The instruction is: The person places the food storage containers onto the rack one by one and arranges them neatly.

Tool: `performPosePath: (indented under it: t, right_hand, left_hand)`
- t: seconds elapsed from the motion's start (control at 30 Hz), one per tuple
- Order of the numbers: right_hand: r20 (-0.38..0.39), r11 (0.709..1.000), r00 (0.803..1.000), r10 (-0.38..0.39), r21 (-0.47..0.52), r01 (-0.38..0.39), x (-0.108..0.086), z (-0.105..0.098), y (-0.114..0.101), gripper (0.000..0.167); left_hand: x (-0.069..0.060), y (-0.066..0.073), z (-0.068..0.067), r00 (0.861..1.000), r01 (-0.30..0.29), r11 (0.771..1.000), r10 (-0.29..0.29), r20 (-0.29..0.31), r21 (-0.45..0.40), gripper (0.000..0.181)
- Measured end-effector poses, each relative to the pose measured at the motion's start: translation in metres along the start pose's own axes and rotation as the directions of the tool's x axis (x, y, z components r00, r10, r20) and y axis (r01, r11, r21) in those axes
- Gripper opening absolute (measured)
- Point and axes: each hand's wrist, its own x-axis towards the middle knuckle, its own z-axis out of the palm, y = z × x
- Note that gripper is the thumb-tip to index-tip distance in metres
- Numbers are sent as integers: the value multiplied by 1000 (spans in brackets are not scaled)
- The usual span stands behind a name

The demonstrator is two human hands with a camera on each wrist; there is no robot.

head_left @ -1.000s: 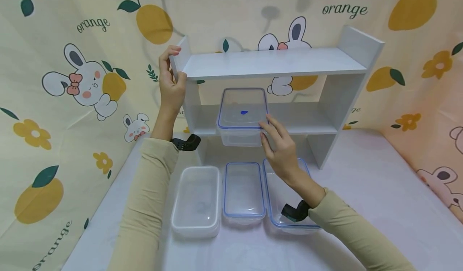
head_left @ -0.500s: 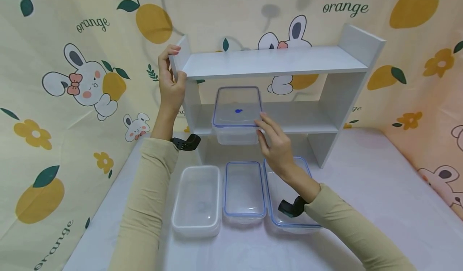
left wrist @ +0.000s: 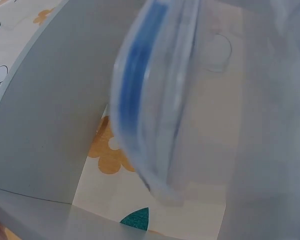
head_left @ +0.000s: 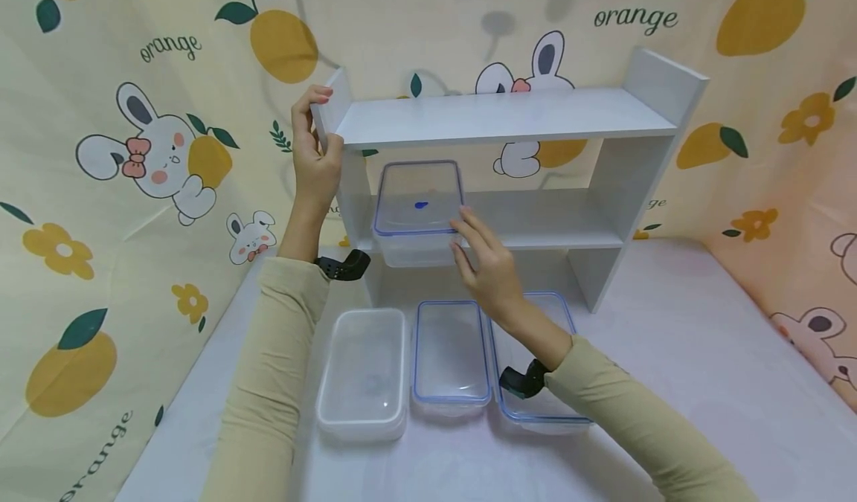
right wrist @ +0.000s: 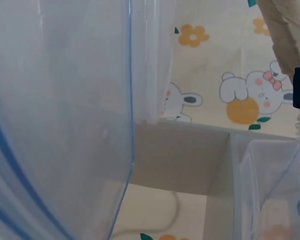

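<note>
A white tabletop shelf (head_left: 515, 115) stands at the back of the table. My left hand (head_left: 315, 163) grips its left side panel near the top. A clear food storage container (head_left: 415, 186) with a blue-edged lid sits at the left front of the middle level, overhanging the front edge. My right hand (head_left: 487, 264) pinches its front right corner, fingertips at the lid's edge and thumb lower on the wall. The same container (left wrist: 135, 85) looms blurred in the left wrist view. Neither wrist view clearly shows the fingers on it.
In front of the shelf stand a frosted white-lidded container (head_left: 364, 368), a smaller blue-edged container (head_left: 451, 353) and a larger blue-edged container (head_left: 535, 338) partly under the right forearm. A patterned cloth backdrop (head_left: 161, 264) hangs close behind and at both sides.
The food storage container has slid left along the middle level, and my right hand has moved left with it. The left hand stays in place on the side panel.
</note>
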Motion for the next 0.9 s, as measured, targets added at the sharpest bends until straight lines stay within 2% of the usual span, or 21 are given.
performPosePath:
  t: [0.2, 0.47, 0.9]
  right_hand:
    - [112, 999, 993, 42, -10, -42, 3, 4, -5, 42]
    - [199, 996, 977, 81, 24, -87, 6, 8, -4, 50]
    - [214, 993, 974, 70, 80, -88, -2, -1, -7, 57]
  left_hand:
    - [0, 1, 0, 1000, 3, 1000, -3, -7, -22, 42]
    - [0, 2, 1, 1000, -7, 1000, 7, -5, -28, 42]
    - [0, 2, 1, 1000, 0, 1000, 0, -6, -7, 41]
